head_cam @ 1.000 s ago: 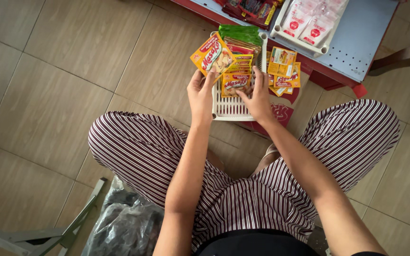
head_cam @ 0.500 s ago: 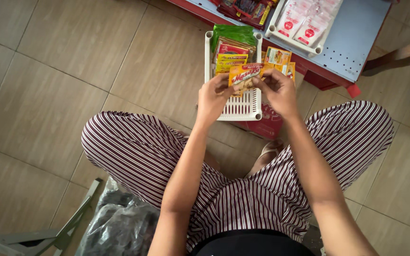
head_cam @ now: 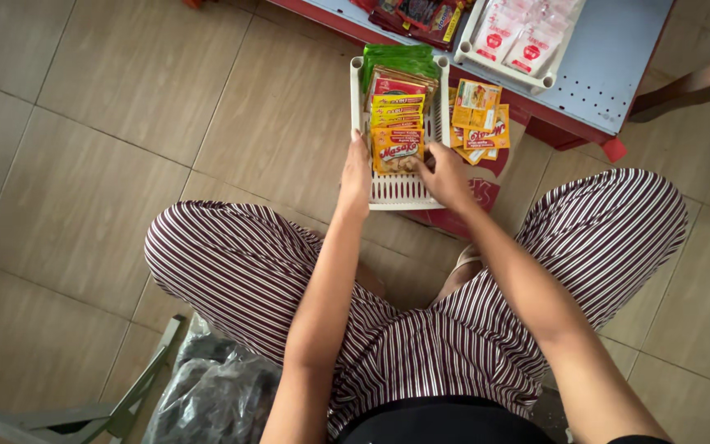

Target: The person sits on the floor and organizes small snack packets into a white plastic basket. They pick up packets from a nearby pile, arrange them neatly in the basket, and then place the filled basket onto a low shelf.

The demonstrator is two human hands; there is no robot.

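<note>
A white slotted plastic basket (head_cam: 398, 192) sits on a red cardboard box in front of my knees, filled with a row of sachets: green ones at the far end, then yellow and red ones (head_cam: 397, 136). My left hand (head_cam: 356, 173) rests on the basket's left rim beside the nearest yellow sachet. My right hand (head_cam: 445, 177) has its fingers on that same sachet's right edge. A loose pile of yellow and orange sachets (head_cam: 480, 122) lies on the box just right of the basket.
A blue-grey shelf (head_cam: 618, 66) with a red edge lies ahead, bearing a white tray of pale packets (head_cam: 519, 37) and dark red packets (head_cam: 421, 15). A black plastic bag (head_cam: 215, 395) and a grey frame (head_cam: 67, 415) lie by my left thigh. A wooden leg (head_cam: 696, 82) stands at right.
The handful of yellow sachets that both hands held above the basket now stands in the basket's row. Both hands have come down to the basket's near end.
</note>
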